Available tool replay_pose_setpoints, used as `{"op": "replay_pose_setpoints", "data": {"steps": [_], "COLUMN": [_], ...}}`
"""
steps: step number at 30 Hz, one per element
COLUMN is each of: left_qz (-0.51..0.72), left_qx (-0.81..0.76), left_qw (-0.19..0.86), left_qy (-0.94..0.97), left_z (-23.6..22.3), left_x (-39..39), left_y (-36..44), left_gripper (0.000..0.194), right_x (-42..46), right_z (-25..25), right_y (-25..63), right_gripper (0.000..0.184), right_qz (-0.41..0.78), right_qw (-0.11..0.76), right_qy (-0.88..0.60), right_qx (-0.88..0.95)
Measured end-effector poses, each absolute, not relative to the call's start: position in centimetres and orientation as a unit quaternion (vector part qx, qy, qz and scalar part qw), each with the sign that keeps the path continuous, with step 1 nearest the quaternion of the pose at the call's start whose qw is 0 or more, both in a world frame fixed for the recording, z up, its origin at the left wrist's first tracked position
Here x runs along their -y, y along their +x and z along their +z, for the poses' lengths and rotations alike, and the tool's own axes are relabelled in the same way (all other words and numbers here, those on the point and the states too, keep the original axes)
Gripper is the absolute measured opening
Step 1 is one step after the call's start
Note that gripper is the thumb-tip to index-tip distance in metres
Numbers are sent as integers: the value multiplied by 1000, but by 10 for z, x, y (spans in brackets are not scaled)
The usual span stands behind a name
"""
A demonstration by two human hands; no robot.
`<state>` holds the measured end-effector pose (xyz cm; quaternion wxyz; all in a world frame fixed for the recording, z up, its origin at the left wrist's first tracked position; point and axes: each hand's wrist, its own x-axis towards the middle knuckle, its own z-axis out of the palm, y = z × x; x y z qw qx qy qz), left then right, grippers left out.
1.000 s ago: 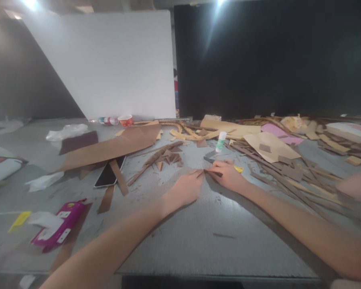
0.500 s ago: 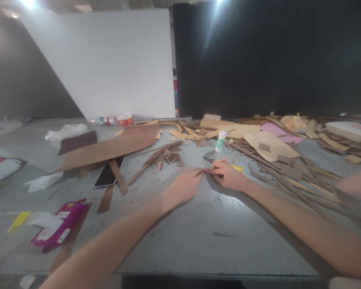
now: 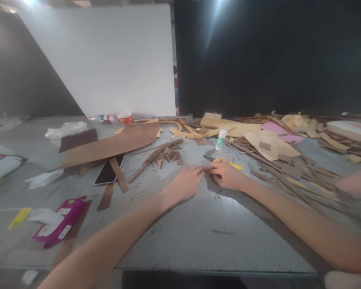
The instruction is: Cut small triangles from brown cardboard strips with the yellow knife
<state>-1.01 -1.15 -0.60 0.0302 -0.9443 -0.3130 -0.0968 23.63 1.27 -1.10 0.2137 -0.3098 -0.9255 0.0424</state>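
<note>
My left hand (image 3: 187, 183) and my right hand (image 3: 226, 174) meet fingertip to fingertip over the grey table (image 3: 180, 241). Between them the fingers pinch a tiny brown paper piece (image 3: 205, 169), mostly hidden by the fingertips. Just beyond my right hand lies a yellow-handled cutter (image 3: 236, 166), partly covered by that hand, and a dark blade-like part (image 3: 209, 157) shows at its left. A glue stick (image 3: 221, 139) with a white top and green label stands behind it. To the left of my hands rests a brown paper strip (image 3: 152, 160) with folded pointed paper pieces (image 3: 169, 154).
Brown paper strips (image 3: 291, 172) and a beige sheet (image 3: 264, 145) crowd the right. At left lie a long brown sheet (image 3: 108, 149), a phone (image 3: 106, 174) and a magenta wipes pack (image 3: 66, 218). Another person's arm (image 3: 355, 182) reaches in at the right edge.
Both hands stay at nearly the same spot, with the left fingers shifted slightly and more of the small paper piece covered. The whole view has tilted a little.
</note>
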Motion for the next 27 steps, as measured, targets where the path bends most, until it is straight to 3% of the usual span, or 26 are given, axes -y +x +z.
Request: {"op": "replay_pose_setpoints", "data": {"steps": [9, 16, 22, 27], "left_qz": [-71, -69, -99, -177], "left_qx": [306, 312, 309, 331], "left_qw": [60, 59, 31, 0], "left_qy": [-947, -946, -945, -927], "left_z": [-4, -2, -4, -11], "left_x": [13, 15, 15, 11], "left_y": [-6, -3, -5, -8], "left_gripper": [49, 54, 36, 47], "right_x": [-11, -12, -8, -6], "right_z": [-8, -13, -12, -10], "right_y": [237, 242, 238, 236], "right_gripper": [32, 28, 30, 28], "right_qz": [29, -6, -50, -38], "right_qw": [198, 186, 209, 224], "right_qy": [-311, -312, -321, -322], "right_qx": [929, 932, 922, 919]}}
